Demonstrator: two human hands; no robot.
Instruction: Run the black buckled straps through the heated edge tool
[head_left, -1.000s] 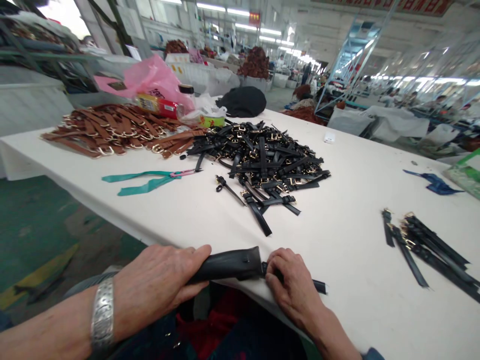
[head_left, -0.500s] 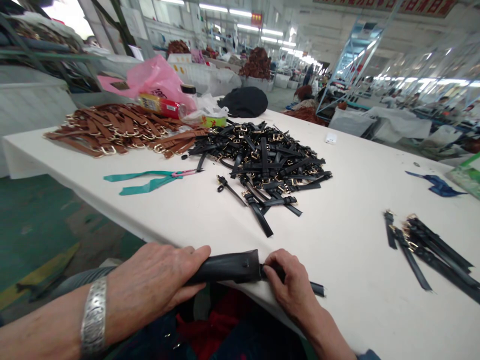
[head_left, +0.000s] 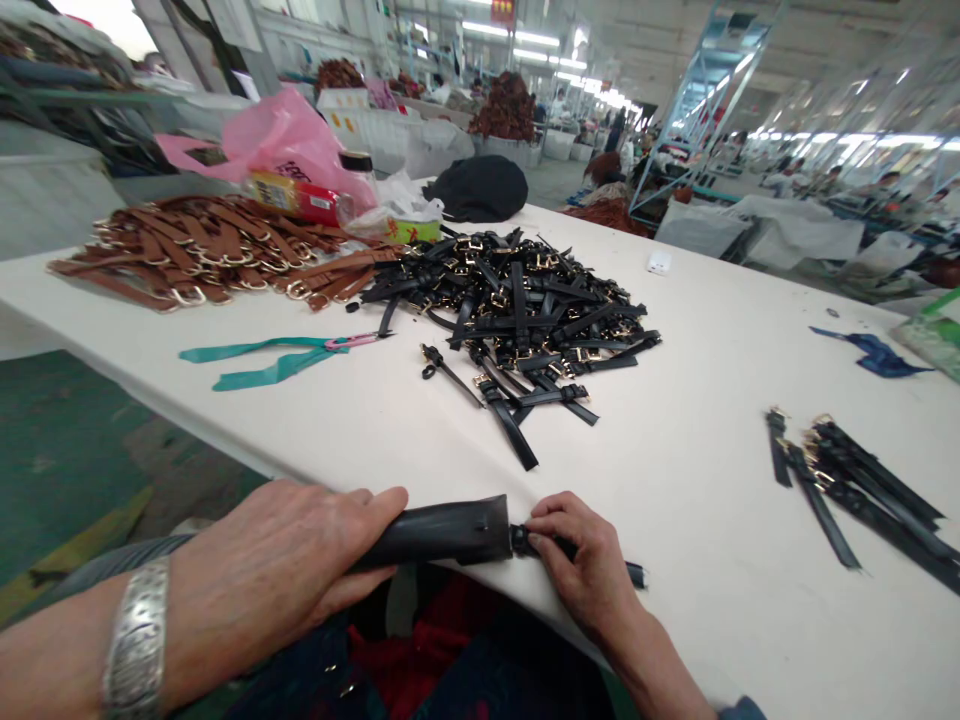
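My left hand point(head_left: 300, 550), with a silver cuff on its wrist, is wrapped round a black, smooth, tube-like piece point(head_left: 450, 530) at the table's front edge. Between the fingers and thumb of my right hand point(head_left: 581, 560) is a short black strap point(head_left: 636, 574). One end of it pokes out just off the tube-like piece's right end, and the other sticks out to the right. Its middle is hidden by my fingers. Beyond my hands lies a heap of black buckled straps point(head_left: 517, 310), with several looser ones along its near side.
Brown buckled straps point(head_left: 202, 245) are piled at the left. In front of them are pink-handled scissors or snips point(head_left: 349, 341) with teal ribbon. More black straps point(head_left: 862, 490) and a blue cloth strip point(head_left: 881, 355) lie at right. A black cap-like item point(head_left: 480, 188) sits behind.
The view has shifted slightly, so most things appear farther left. My right hand and the strap's end have drawn slightly away from the tube-like piece, and more of that end shows.
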